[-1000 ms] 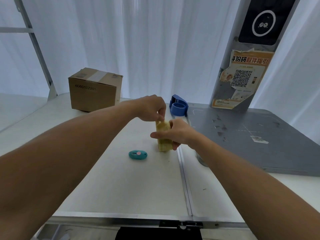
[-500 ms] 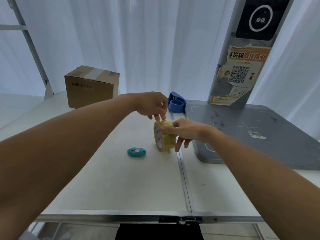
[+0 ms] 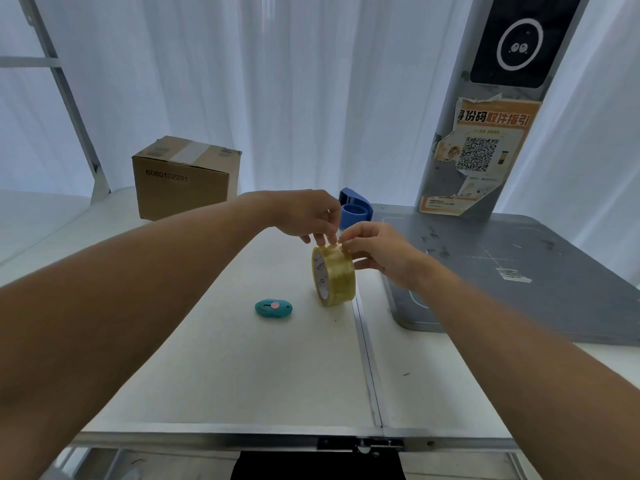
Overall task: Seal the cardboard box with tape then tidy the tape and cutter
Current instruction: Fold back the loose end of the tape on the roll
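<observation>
We pinch the top of the yellowish clear tape roll, upright on edge, with left hand and right hand fingers; teal cutter lies just left of it.

Printed on the front face of the cardboard box — "6080102291"; across the top of the orange poster on the grey pillar — large Chinese characters, partly cut off, reading about "身份码取件指引"; below them a QR code, small print too fine to read; markings on the tape roll's core illegible.
</observation>
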A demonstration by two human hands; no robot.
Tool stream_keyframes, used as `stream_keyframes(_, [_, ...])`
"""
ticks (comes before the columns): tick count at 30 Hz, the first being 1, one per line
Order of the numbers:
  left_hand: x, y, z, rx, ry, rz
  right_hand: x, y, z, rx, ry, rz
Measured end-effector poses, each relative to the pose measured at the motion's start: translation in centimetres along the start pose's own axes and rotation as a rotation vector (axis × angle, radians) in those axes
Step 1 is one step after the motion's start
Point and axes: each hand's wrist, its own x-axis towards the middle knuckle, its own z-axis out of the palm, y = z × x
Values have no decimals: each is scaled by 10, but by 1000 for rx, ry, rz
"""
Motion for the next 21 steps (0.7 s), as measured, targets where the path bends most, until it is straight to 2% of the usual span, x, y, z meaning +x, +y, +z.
stream_keyframes(6, [-4, -8, 1, -65, 46, -20, 1, 3, 9, -22, 158, -84])
stream_keyframes(12, [-18, -17, 9, -348, 172, -161, 2, 0, 18, 29, 208, -95])
stream_keyframes(17, [-31, -31, 17, -366, 141, -180, 0, -1, 18, 55, 221, -74])
stream_keyframes(21, [-30, -32, 26, -397, 199, -140, -1, 2, 17, 113, 232, -52])
